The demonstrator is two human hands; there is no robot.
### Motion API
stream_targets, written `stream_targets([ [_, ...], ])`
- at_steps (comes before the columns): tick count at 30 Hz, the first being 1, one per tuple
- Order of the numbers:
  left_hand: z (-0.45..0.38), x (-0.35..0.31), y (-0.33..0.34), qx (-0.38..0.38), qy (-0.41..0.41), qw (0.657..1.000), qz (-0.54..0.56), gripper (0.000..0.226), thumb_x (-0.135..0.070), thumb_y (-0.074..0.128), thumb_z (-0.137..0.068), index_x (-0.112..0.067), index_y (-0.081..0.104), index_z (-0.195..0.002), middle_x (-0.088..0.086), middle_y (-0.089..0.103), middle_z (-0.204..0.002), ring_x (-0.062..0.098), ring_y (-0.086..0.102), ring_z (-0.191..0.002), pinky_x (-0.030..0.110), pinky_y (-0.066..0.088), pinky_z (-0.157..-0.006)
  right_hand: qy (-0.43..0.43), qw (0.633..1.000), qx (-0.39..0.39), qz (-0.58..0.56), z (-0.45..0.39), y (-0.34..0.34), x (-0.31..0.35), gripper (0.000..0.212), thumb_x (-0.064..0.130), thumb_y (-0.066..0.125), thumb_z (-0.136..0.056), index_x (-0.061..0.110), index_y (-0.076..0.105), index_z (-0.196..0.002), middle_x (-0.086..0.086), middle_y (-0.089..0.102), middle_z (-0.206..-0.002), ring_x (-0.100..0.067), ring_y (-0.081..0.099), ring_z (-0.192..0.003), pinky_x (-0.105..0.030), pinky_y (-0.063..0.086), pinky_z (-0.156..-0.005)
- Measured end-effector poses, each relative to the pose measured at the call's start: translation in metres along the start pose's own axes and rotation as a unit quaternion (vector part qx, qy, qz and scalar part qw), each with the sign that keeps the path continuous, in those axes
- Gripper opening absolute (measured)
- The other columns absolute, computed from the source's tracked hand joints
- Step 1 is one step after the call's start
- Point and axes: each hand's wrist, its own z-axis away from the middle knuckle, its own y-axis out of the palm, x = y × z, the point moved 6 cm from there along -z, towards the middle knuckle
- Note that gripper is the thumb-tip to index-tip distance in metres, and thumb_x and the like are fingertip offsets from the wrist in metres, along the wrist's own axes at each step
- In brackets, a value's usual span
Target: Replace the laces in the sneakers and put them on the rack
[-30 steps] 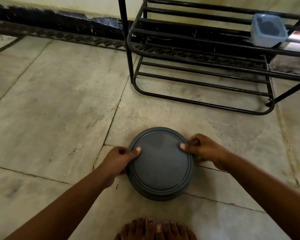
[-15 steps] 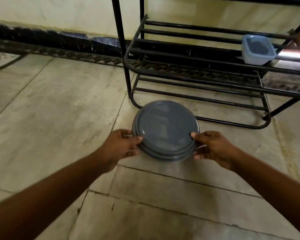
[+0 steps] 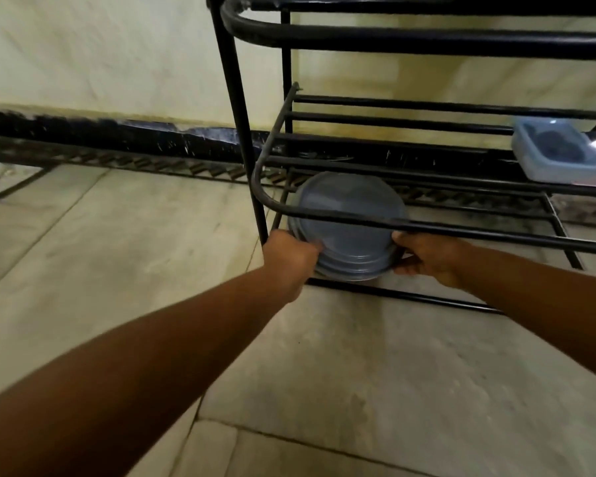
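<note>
Fingers of left hand and right hand: curled on opposite rims of round grey container, centre frame. Container: partly under middle shelf bar of black rack, above bottom shelf. Advice: keep it level, clear the bar, set down fully. Small blue tub: upper right, on rack. Sneakers: not visible.

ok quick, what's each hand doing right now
left hand: grips the grey round container by its left edge
right hand: grips its right edge
</note>
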Motion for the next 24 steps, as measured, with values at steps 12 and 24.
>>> stream_targets([
  [12, -0.038, -0.006, -0.002, -0.061, 0.055, 0.994, 0.067, 0.031, -0.020, 0.064, -0.088, -0.009, 0.057, -0.117, 0.007, 0.065, -0.107, 0.024, 0.062, -0.101, 0.040, 0.053, -0.091, -0.016, 0.990, -0.117, -0.082, -0.040, 0.017, 0.012, 0.030, 0.023, 0.062, -0.091, -0.005, 0.060, -0.101, -0.016, 0.064, -0.088, -0.024, 0.063, -0.068, -0.035, 0.054, -0.060],
  [24, -0.042, -0.005, 0.010, -0.025, 0.083, 0.994, 0.071, 0.029, -0.010, 0.047, -0.095, -0.015, 0.057, -0.122, 0.003, 0.065, -0.104, 0.014, 0.059, -0.091, 0.027, 0.049, -0.078, -0.056, 0.979, -0.110, -0.162, -0.038, 0.025, -0.003, 0.015, 0.008, 0.052, -0.095, -0.003, 0.060, -0.102, -0.024, 0.064, -0.108, -0.031, 0.066, -0.089, -0.039, 0.055, -0.077],
])
